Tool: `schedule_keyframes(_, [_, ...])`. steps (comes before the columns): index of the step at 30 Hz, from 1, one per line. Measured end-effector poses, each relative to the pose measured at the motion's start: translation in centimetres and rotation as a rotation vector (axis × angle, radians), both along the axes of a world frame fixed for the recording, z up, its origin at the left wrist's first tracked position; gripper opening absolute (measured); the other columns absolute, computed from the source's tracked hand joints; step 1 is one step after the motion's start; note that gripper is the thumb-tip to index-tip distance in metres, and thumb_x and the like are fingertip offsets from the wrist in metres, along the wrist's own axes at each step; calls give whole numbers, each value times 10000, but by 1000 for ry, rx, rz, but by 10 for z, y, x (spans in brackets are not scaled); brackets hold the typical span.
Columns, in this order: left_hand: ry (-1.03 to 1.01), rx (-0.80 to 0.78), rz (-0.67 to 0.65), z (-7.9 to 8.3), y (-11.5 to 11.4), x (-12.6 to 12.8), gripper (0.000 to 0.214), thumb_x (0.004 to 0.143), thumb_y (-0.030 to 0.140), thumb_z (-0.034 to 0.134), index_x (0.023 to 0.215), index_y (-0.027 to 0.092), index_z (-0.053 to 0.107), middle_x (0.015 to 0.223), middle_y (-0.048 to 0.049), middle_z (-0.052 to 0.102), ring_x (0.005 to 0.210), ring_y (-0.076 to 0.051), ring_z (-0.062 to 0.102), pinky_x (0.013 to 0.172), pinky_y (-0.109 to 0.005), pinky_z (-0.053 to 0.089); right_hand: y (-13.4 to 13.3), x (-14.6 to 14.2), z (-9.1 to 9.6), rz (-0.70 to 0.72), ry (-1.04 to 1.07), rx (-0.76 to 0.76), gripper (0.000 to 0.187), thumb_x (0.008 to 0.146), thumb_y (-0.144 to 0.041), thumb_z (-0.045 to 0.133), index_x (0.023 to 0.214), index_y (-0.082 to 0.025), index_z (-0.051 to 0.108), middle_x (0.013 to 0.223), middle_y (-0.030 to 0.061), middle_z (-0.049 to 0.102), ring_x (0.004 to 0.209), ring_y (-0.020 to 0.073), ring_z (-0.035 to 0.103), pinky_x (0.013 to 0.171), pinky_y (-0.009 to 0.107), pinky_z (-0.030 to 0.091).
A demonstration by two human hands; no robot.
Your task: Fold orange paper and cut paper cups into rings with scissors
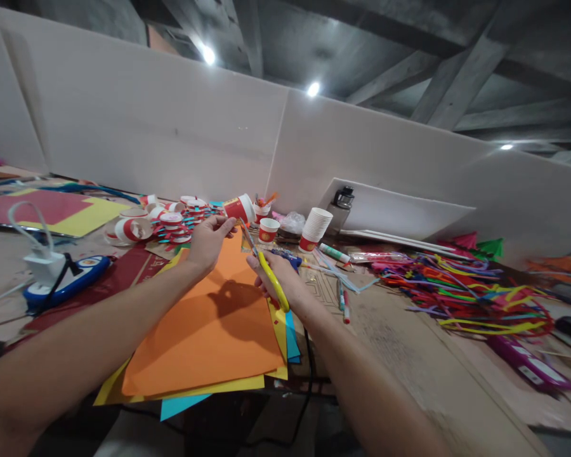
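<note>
My left hand (210, 242) grips a red and white paper cup (240, 209), tipped on its side above the table. In my right hand (278, 276) is a pair of yellow-handled scissors (275, 281), its blades pointing up at the cup's lower edge. Whether the blades touch the cup I cannot tell. Beneath both hands lies a sheet of orange paper (209, 343) on top of yellow and blue sheets. Another paper cup (269, 230) stands upright just beyond the scissors.
A stack of paper cups (316, 227) stands near a dark bottle (342, 206). Cut cups (171, 222) cluster at left, behind a blue power strip (71, 279). Colourful pipe cleaners (471, 292) spread over the right side. Markers (346, 307) lie on cardboard (385, 343).
</note>
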State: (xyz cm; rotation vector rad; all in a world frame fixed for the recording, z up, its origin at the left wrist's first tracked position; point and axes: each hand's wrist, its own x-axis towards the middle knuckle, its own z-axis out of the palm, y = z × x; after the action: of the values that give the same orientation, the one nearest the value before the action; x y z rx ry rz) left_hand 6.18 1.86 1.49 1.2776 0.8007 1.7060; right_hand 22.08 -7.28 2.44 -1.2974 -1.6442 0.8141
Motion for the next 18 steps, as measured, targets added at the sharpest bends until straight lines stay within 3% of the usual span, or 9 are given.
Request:
schedule_keyframes(4, [38,0,6,0,1,-1,198,755,342,688,757,147,649,682,-14,644,640,-117,577,657,-251,453,3,3,-1,50,-113,21,320,789,-519,642,726,-210,594,553,-4,569,481,131,502,441,215,369])
schedule_keyframes(18, [143,55,-27,6,-3,-8,228,794,358,641,680,160,639,650,-21,614,627,-126,547,646,-257,433,6,4,-11,41,-141,19,366,855,-565,544,818,-204,595,526,-19,582,407,99,519,388,178,349])
